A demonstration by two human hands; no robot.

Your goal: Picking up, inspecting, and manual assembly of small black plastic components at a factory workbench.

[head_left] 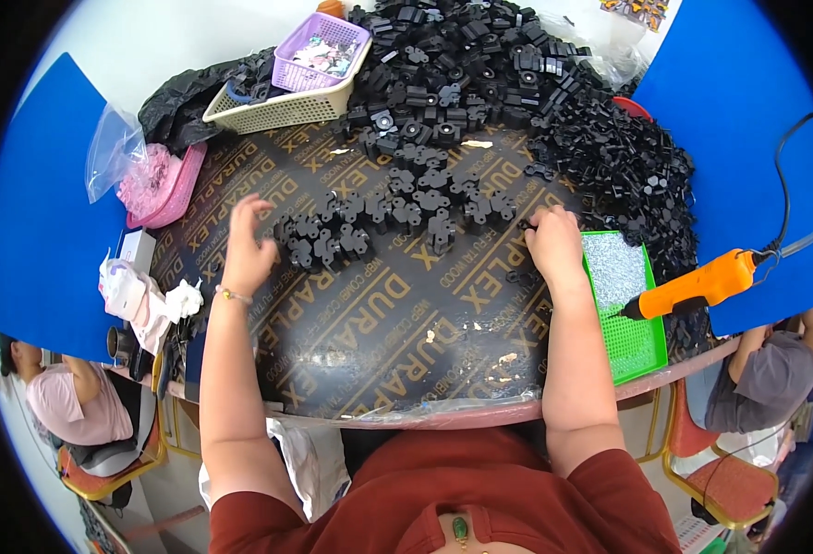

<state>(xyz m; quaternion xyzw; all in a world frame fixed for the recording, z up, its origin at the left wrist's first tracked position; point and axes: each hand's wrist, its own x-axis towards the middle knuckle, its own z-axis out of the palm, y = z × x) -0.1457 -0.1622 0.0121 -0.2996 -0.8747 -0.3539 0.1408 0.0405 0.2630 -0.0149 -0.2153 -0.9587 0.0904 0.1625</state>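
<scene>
My left hand (248, 247) hovers at the left end of a loose cluster of black plastic parts (397, 205), its thumb and fingers curved and apart with nothing between them. The parts are lobed in outline, and many stand upright close together on the table. At the cluster's right end, my right hand (554, 242) is bent down with its fingers drawn together. Its fingertips are beside small black pieces (523, 275) on the tabletop; whatever they pinch is too small or hidden to tell.
Large black parts (462, 65) are heaped at the back, smaller black pieces (624, 166) at right. An orange electric screwdriver (697, 284) lies over a green tray (633, 346) of small silvery pieces. Baskets (282, 111) and a pink tray (180, 189) stand left. Blue partitions (748, 166) flank the table.
</scene>
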